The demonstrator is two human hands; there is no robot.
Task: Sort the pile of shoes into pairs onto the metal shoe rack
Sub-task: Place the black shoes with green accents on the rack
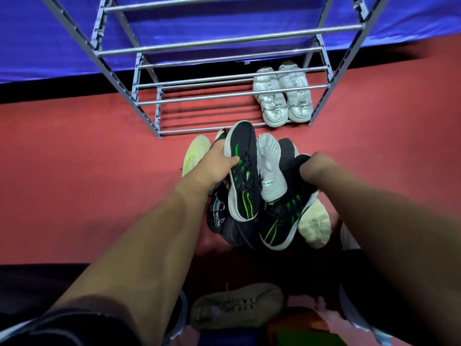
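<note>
- The left hand (217, 163) is clamped on a black shoe with green stripes (243, 176). The thumb is pressed on the upper beside the laces and the fingers are wrapped under the white sole. The shoe is held over the pile with its toe pointed toward the rack.
- The right hand (316, 171) is curled tightly round the heel collar of a second black and green shoe (282, 218). This shoe is tilted, with its toe pointed back toward the person. Whether it is lifted clear of the pile cannot be told.
- The two hands are held apart, with a white shoe (270, 168) seen between them.
- The pile of shoes (232, 236) is heaped on the red floor (87, 158), just in front of the metal shoe rack (224, 41).
- In the pile, a pale yellow-green shoe (194, 153) is seen at the left and an upturned pale sole (314, 223) at the right.
- A pair of white shoes (282, 96) is set side by side at the right end of the rack's lowest tier.
- A blue cloth (50, 33) is hung behind the rack.
- White lettering is printed on a black shoe (218, 213) below the left wrist, but it is only partly legible and no word can be read with certainty.
- Small dark tags are seen on the tongues of the white pair, and a green tag on the white shoe in the pile. All are too small to be read.
- A beige lace-up shoe (237, 305) is seen apart from the pile, close to the person.
</note>
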